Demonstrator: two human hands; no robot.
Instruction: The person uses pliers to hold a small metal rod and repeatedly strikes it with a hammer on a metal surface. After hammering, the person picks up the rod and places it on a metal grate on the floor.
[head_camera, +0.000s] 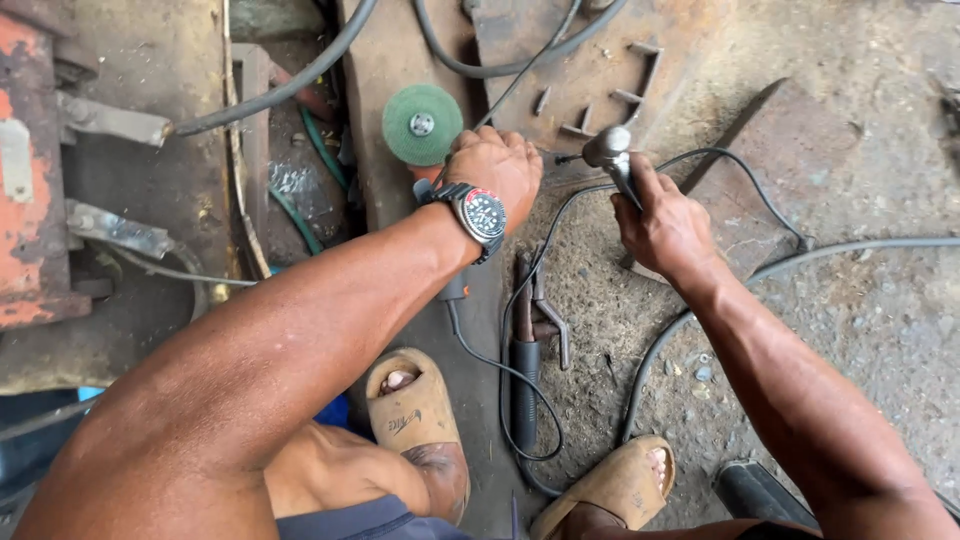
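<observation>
Both hands closed on tools over a littered workshop floor.

The left hand (497, 165) grips the body of an angle grinder (440, 190), fingers wrapped shut around it; its green disc (422, 124) sits just beyond the knuckles, bare and unguarded on the visible side. The right hand (668, 228) holds a metal-headed tool (610, 150) by its handle, fingers closed, the head close beside the left fingers. Below the wrists lie a welding clamp (527, 330) and looping black cables (640, 370), near feet in open sandals (418, 405). Risks as judged: the disc could catch fingers or a cable if it spins this close; a dropped tool or sparks would meet unprotected toes; trailing cable could snag the grinder.
</observation>
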